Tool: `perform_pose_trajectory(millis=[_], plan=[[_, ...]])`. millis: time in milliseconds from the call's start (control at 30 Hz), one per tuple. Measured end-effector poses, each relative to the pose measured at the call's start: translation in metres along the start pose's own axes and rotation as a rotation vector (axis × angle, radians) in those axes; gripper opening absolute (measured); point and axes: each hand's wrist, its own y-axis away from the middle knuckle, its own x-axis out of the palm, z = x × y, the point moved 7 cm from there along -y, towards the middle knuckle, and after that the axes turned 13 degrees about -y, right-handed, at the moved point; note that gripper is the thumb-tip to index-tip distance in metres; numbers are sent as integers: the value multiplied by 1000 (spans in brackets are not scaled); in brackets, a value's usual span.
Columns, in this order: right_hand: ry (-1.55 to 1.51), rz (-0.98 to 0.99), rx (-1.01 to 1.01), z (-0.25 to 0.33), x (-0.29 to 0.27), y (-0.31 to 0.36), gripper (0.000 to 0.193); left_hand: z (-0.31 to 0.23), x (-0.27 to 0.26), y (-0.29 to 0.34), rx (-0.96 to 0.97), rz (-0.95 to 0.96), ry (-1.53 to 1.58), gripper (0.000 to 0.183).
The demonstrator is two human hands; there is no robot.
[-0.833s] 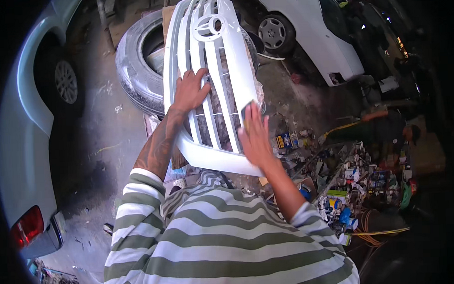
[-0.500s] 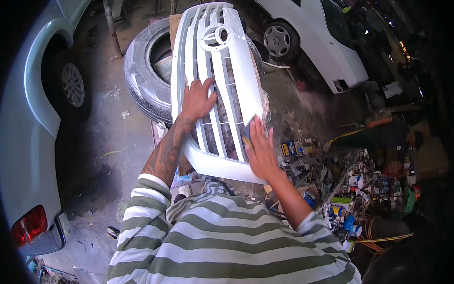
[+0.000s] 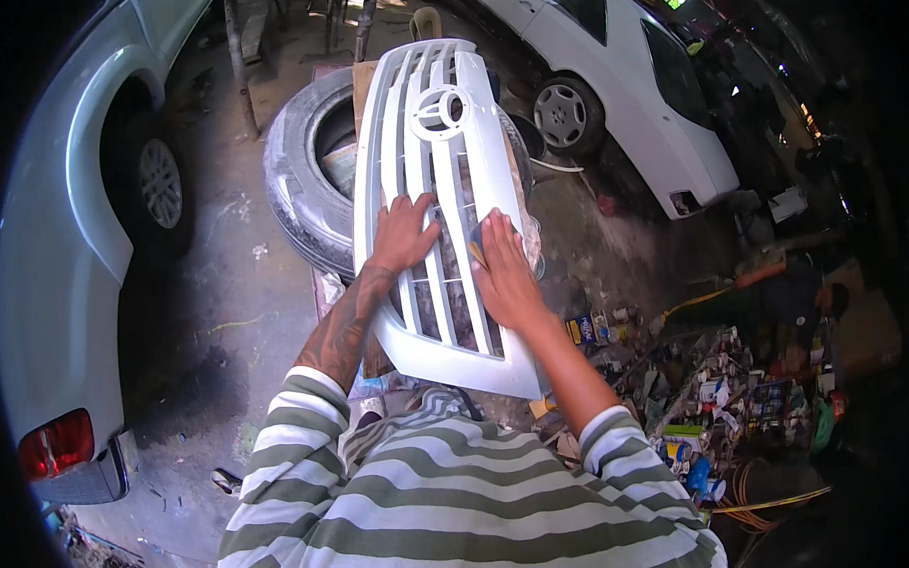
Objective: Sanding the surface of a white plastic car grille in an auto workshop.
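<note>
Left hand (image 3: 405, 233) lies flat on the white car grille (image 3: 425, 145), steadying it. Right hand (image 3: 504, 267) presses a sanding pad (image 3: 476, 251) on its slats; grille leans against a tyre (image 3: 306, 179).

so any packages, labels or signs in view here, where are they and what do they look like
Small yellow and blue pack: on the floor just right of the white grille, flat and rectangular.
Heap of small cartons and tins: on the floor further right, boxy, mixed white, blue, green and red; too small to tell apart.
Round emblem: on the grille's upper part, white ring.
No signs or screens.
</note>
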Motion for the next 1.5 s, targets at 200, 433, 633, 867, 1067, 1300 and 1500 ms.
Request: perform_pose_trajectory(millis=[200,433,633,867,1067,1300,1500], plan=[[-60,50,47,15,14,64,70,7,2,3,7,-54,15,50],[-626,-342,272,-4,-91,32,45,12,4,-2,-13,-24,20,51],[-597,-113,409,-5,-92,88,30,16,10,-6,-18,-27,4,52],[-461,-215,537,-21,-25,123,23,12,11,-4,-38,-8,34,51],[-445,-241,516,-29,-31,95,30,16,12,-2,-25,-24,42,51],[-526,-279,464,-32,-22,119,21,11,8,-4,-36,-11,-8,51],[-511,-250,507,-22,-19,124,28,14,3,-4,-24,-52,-1,51]])
